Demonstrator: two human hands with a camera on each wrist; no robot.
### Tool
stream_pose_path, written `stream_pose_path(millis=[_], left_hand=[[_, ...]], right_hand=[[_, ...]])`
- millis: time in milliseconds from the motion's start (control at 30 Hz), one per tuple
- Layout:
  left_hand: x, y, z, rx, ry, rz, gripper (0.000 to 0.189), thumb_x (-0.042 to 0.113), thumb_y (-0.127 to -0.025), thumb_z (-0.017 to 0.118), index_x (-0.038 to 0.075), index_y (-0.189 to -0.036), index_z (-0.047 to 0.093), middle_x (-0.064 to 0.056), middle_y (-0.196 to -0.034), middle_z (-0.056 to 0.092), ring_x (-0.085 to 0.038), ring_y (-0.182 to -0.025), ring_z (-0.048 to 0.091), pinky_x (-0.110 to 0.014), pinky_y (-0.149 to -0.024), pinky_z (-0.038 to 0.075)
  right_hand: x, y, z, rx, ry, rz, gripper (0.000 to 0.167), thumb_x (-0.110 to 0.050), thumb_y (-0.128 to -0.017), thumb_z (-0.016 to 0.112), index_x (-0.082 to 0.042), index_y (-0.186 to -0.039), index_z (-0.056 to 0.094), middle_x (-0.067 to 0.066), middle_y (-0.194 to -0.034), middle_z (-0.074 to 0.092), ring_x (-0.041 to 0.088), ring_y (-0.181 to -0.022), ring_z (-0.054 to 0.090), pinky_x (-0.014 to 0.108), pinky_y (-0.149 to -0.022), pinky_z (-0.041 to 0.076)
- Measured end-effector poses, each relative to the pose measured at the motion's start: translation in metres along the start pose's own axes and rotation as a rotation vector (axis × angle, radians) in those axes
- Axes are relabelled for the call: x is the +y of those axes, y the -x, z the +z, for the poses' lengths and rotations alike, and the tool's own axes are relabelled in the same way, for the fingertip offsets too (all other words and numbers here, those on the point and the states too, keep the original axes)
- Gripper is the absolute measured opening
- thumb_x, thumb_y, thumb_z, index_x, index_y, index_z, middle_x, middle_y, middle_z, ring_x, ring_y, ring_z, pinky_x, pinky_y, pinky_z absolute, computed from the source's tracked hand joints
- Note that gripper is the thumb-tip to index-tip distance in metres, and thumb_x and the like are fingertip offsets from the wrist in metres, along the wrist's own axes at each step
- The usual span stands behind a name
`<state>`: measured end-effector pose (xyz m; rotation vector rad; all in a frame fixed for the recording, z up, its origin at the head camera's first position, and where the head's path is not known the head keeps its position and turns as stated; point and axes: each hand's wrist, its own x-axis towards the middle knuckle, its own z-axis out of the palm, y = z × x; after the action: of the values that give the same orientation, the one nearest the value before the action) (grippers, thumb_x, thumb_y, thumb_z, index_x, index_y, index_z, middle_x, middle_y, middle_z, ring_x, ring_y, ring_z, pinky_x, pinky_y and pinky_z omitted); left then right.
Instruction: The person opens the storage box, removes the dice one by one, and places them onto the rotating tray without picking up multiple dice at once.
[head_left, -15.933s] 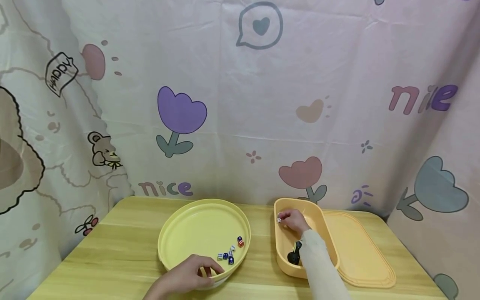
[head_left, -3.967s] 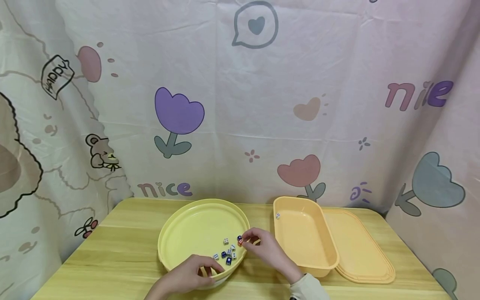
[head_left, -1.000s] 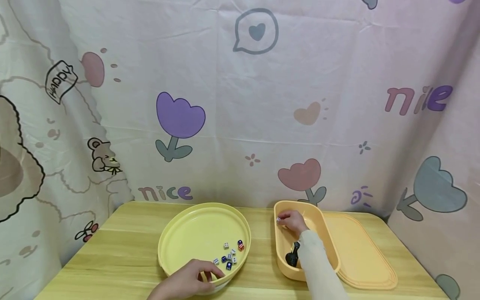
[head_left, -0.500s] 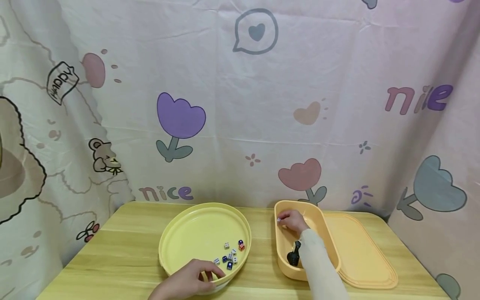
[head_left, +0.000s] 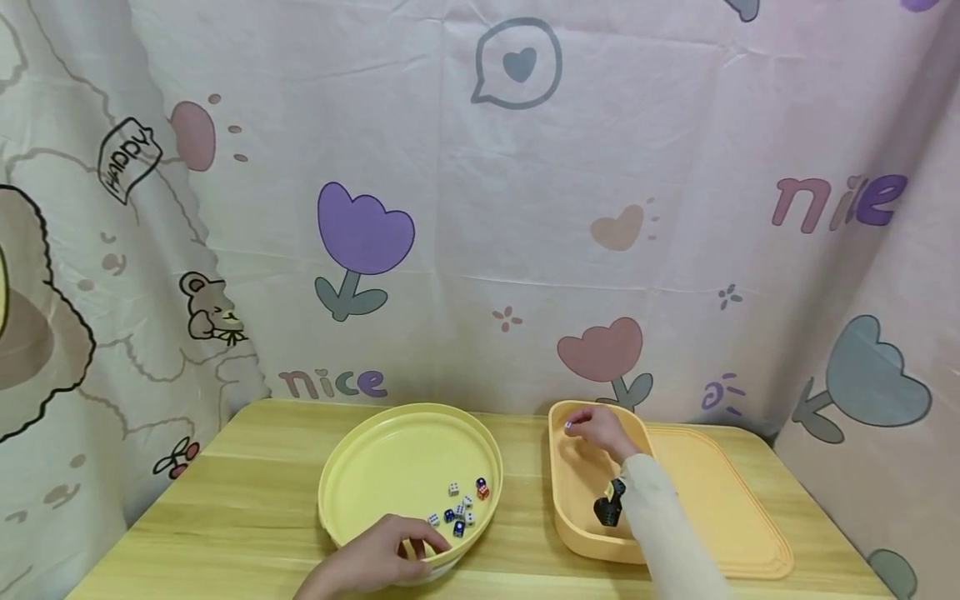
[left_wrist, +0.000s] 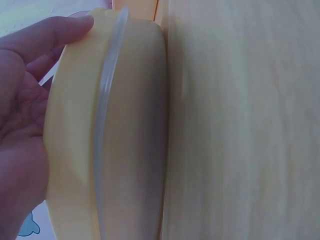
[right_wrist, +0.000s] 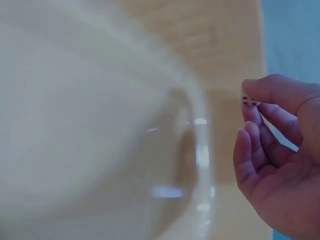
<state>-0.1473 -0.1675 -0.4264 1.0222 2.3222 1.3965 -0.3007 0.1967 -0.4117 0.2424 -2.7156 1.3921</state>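
My right hand (head_left: 598, 427) pinches a small white die (right_wrist: 249, 100) between thumb and index finger, its red pips showing in the right wrist view. It is over the far left part of an orange rectangular box (head_left: 564, 523). My left hand (head_left: 382, 552) holds the near rim of a round yellow tray (head_left: 375, 467), fingers over the edge. The tray's outer wall with a pale band (left_wrist: 104, 95) shows in the left wrist view. On the tray's right side lie several white and blue dice and one red die (head_left: 483, 492).
An orange lid (head_left: 723, 500) lies flat on the wooden table (head_left: 225, 483), right of the box. The black wrist camera (head_left: 609, 505) on my right arm hides part of the box floor. A printed curtain (head_left: 450, 208) hangs behind and at both sides.
Over the last second my right hand rises from the box's left wall with the die. Compared with 15.9 s ago, more white dice lie in the tray. My left hand stays on the rim.
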Motion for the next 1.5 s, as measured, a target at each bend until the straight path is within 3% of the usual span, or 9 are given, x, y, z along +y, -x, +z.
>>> stream_pose_path(millis=[200,467,733,933,1200,1500], left_hand=[[-0.002,0.0,0.001,0.003,0.007,-0.003,0.019,0.005,-0.087,0.068,0.005,-0.106,0.07,0.009,-0.089,0.062,-0.001,-0.077,0.054,-0.023,-0.062,0.047],[-0.003,-0.001,0.001,0.0,0.008,0.006,0.019,0.006,-0.087,0.068,0.006,-0.106,0.07,0.01,-0.089,0.062,-0.001,-0.077,0.054,-0.022,-0.062,0.047],[-0.001,0.0,0.001,0.001,0.008,0.005,0.018,0.007,-0.087,0.068,0.006,-0.105,0.07,0.01,-0.09,0.062,-0.001,-0.077,0.054,-0.023,-0.063,0.048],[0.0,0.0,-0.001,0.0,0.028,-0.021,0.018,0.006,-0.087,0.068,0.005,-0.105,0.07,0.009,-0.088,0.061,-0.002,-0.074,0.053,-0.023,-0.063,0.047],[-0.003,0.0,0.0,-0.001,0.009,0.022,0.019,0.005,-0.088,0.067,0.004,-0.106,0.07,0.008,-0.089,0.063,0.0,-0.075,0.054,-0.022,-0.061,0.048],[-0.002,-0.001,0.0,0.006,0.004,0.027,0.019,0.005,-0.087,0.067,0.004,-0.106,0.07,0.007,-0.087,0.062,-0.001,-0.074,0.053,-0.023,-0.06,0.047]], right_hand=[[-0.008,0.002,-0.009,0.013,-0.043,-0.033,0.008,0.0,-0.081,0.071,0.004,-0.088,0.069,0.005,-0.082,0.066,0.014,-0.075,0.058,0.03,-0.07,0.048],[-0.025,0.012,-0.017,0.023,-0.052,-0.044,0.011,-0.005,-0.085,0.071,0.004,-0.092,0.07,0.006,-0.087,0.066,0.015,-0.078,0.057,0.031,-0.072,0.047],[-0.054,0.024,-0.015,0.017,-0.038,-0.119,0.013,-0.008,-0.085,0.072,0.002,-0.093,0.071,0.004,-0.085,0.066,0.015,-0.077,0.056,0.028,-0.069,0.047],[-0.069,0.032,-0.002,0.006,-0.075,-0.185,0.01,-0.005,-0.084,0.071,0.001,-0.092,0.071,0.003,-0.083,0.066,0.014,-0.075,0.056,0.028,-0.067,0.047],[-0.081,0.053,0.027,-0.03,-0.1,-0.259,0.01,-0.004,-0.082,0.072,0.0,-0.091,0.072,0.002,-0.083,0.064,0.015,-0.077,0.056,0.026,-0.066,0.048],[-0.092,0.081,0.051,-0.072,-0.2,-0.274,0.02,-0.008,-0.082,0.075,0.001,-0.099,0.069,0.002,-0.083,0.064,0.015,-0.077,0.057,0.025,-0.065,0.048]])
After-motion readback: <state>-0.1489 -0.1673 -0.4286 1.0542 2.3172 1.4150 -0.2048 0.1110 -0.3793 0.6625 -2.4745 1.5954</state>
